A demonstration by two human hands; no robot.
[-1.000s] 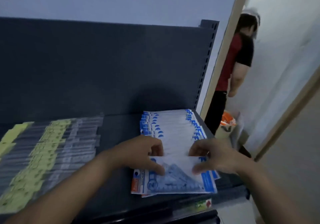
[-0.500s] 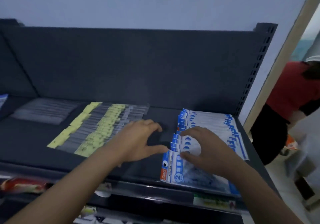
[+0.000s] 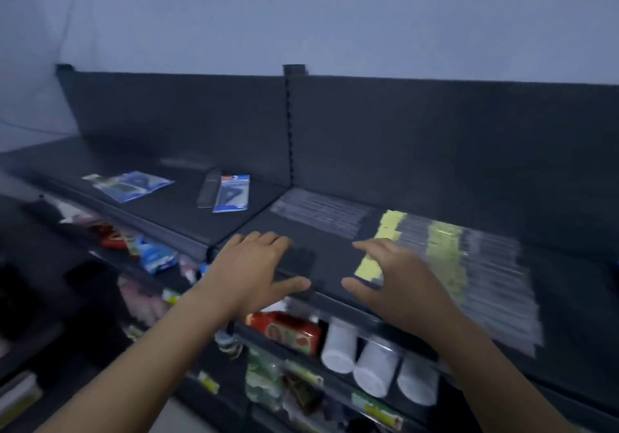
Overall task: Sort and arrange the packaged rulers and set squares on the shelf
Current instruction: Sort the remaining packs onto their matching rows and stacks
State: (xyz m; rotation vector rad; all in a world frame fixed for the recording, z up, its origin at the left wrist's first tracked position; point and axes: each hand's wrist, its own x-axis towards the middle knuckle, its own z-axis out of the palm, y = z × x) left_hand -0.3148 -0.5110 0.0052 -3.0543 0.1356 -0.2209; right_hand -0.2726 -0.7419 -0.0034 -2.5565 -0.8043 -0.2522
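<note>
Head view, reading from the bottom of the frame upward: two bare forearms reach in from the lower edge, over a lower tier where white tubs (image 3: 375, 365) and a red packet (image 3: 288, 328) sit, none of it part of the job. Just above, at centre frame, the left hand (image 3: 254, 271) and the right hand (image 3: 402, 285) are poised over the front of the dark shelf (image 3: 335, 245), both spread wide with fingers loosely bent and nothing held; whether the palms touch the surface cannot be told through the blur. The right hand's fingertips lie just beside the near corner of the yellow-labelled rulers (image 3: 449, 255), which run in an overlapped, fanned row across the right of the frame, apparently laid that way so each label shows. Beyond the hands, at centre, a flat batch of clear-sleeved rulers (image 3: 318, 211) lies square to the back. Farther off, in the left-centre of the frame on the next shelf bay, a blue set square pack (image 3: 232, 193) rests against a dark slim pack (image 3: 208, 187), and a second blue pack (image 3: 134, 186) lies askew, all well apart from both hands and seemingly still unsorted. Behind everything rises the dark back panel (image 3: 435, 137). With both hands free, they look ready to square up the ruler row or reach left for the strays.
</note>
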